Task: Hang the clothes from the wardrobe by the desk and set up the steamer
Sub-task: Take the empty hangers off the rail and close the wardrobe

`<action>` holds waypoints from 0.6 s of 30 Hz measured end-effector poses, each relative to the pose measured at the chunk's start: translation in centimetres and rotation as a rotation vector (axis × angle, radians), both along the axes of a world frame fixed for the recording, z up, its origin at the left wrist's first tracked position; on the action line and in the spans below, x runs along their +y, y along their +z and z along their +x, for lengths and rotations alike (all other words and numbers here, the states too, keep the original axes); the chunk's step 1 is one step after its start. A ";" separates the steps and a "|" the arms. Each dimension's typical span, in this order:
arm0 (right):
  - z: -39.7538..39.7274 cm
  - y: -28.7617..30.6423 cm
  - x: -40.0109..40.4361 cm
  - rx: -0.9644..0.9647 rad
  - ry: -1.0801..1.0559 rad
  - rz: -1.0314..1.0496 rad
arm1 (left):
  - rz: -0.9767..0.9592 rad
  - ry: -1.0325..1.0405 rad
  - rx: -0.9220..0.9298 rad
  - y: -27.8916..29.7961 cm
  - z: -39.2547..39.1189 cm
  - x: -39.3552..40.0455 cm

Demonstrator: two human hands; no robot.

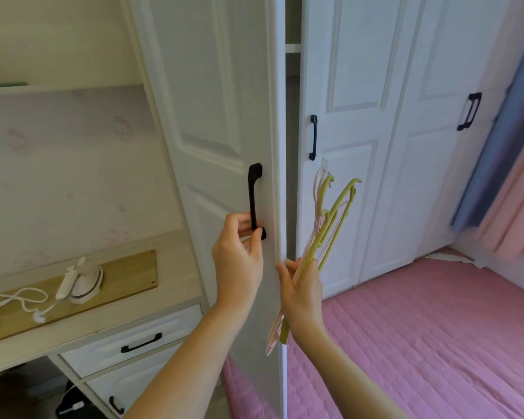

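Curled round the lower end of the black door handle, my left hand has fingers behind the bar and the thumb in front, a closed grasp on the handle itself. My right hand is clenched on a bundle of hangers, green and pale pink, held near their middle so the hooks point up and the shoulders hang below the wrist.

Taking the wardrobe door as my landmark: it stands ajar, with a narrow dark gap along its right edge, and through that gap I can see only a shelf edge high up; any clothes inside are hidden from me. Right of the door are the other wardrobe doors, closed. Below and right of it lies the pink bed cover. Left of the door sits the desk, and on it the small white steamer with its cord trailing off leftward, loose and apparently not plugged in.

I judge I am at the opening step, fetching clothes, with the steamer untouched. The next move calls for a steady pull on the handle to swing the door wide toward me, keeping the hangers clear of its edge, since they sit just beside it. Then I need the right hand free, or the hangers set down, before lifting anything out.
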State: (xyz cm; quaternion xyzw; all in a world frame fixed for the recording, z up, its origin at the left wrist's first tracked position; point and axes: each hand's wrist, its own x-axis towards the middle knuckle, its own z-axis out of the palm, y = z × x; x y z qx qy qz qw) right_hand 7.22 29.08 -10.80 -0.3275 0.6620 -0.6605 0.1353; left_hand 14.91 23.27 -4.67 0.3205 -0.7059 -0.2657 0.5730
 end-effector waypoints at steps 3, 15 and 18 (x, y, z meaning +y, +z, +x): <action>-1.5 0.0 -0.3 0.009 -0.012 0.001 | -0.018 -0.023 -0.036 0.1 -1.2 -0.5; -8.4 -0.6 -4.2 0.000 -0.151 0.044 | -0.431 -0.158 -0.410 1.9 -5.5 -7.7; -10.8 -0.7 -5.6 -0.028 -0.227 0.079 | -0.732 -0.113 -0.500 1.8 -7.1 -10.0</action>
